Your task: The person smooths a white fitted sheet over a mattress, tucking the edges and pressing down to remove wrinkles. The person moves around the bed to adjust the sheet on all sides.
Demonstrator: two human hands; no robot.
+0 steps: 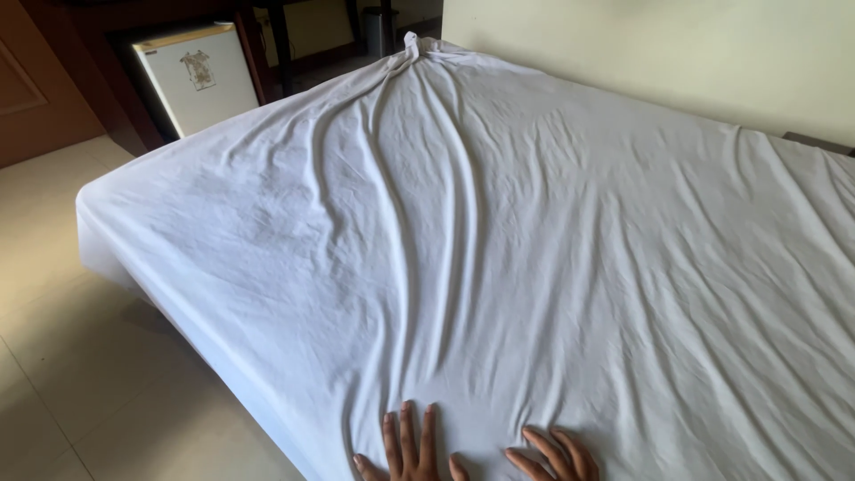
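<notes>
Left hand (405, 445), right hand (552, 456) flat, fingers spread, pressing wrinkled white sheet (499, 240).

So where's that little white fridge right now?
In the head view, the small white fridge stands at upper left on the tiled floor, beyond the far corner of the sheet-covered bed.

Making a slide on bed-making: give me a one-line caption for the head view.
Both hands, left hand and right hand, press flat on a wrinkled white cotton bedsheet.
</notes>
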